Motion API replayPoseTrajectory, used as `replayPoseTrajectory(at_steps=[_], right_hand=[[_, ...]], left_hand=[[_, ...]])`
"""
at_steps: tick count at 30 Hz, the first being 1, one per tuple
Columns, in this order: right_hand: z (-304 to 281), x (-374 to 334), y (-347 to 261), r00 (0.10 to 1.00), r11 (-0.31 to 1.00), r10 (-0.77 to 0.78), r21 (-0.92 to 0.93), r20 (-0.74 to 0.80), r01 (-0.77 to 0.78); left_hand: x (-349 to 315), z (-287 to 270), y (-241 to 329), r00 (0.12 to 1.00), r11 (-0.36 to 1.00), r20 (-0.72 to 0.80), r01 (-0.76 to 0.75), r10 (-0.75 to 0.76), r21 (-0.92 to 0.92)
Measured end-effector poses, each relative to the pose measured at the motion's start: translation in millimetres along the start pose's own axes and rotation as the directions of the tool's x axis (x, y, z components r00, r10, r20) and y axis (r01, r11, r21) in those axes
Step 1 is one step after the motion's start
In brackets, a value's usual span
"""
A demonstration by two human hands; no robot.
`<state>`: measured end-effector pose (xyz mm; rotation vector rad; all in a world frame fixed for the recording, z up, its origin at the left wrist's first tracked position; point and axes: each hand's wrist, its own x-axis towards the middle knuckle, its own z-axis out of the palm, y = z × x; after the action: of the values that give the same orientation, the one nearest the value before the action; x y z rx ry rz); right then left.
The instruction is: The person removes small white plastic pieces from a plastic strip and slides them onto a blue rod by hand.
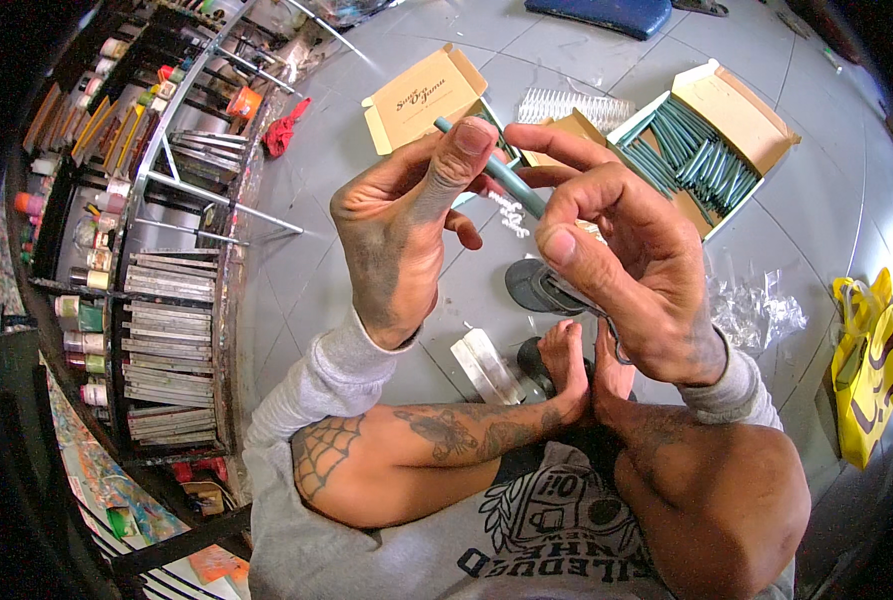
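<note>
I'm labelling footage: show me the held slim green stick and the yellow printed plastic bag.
Slim green cylindrical stick (515, 187): head view, middle of its exposed shaft.
Yellow printed plastic bag (858, 395): head view, its front face.

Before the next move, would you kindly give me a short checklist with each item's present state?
1. Green tube held at both ends: ok; left hand and right hand grip it.
2. Box of green tubes open: ok; its lid is back.
3. Left-hand box stocked: cannot tell; the hands hide its inside.
4. Floor free of litter: not ok; crumpled clear plastic lies at right.
5. Right hand otherwise free: cannot tell; a dark loop shows beneath it.
</note>
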<state>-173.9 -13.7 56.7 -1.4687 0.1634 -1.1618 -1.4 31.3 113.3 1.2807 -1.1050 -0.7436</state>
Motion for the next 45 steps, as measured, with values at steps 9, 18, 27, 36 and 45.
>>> replayPoseTrajectory(at_steps=[9, 18, 27, 36, 45], right_hand=[[7.3, -3.0, -0.3, 0.986, 0.984, 0.102, 0.157, -0.132, -0.080], [-1.6, -5.2, -6.6, 0.971, 0.965, 0.224, 0.154, -0.079, -0.210], [-0.6, -4.6, -10.9, 0.956, 0.953, 0.284, 0.130, -0.073, -0.273], [0.2, -4.1, -15.1, 0.950, 0.952, 0.301, 0.091, -0.086, -0.293], [0.5, -4.9, -13.8, 0.952, 0.955, 0.287, 0.110, -0.102, -0.276]], left_hand=[[-1.5, 9.6, 3.2, 0.999, 0.999, -0.026, 0.038, -0.039, -0.022], [-1.0, -1.8, -2.4, 0.998, 0.981, 0.016, -0.057, 0.055, 0.184], [-3.6, -0.9, -0.8, 0.994, 0.975, 0.027, -0.106, 0.102, 0.197], [-6.4, -8.3, 2.7, 0.984, 0.981, 0.135, -0.133, 0.114, 0.140], [-7.5, -8.3, 5.1, 0.982, 0.965, 0.155, -0.144, 0.111, 0.221]])
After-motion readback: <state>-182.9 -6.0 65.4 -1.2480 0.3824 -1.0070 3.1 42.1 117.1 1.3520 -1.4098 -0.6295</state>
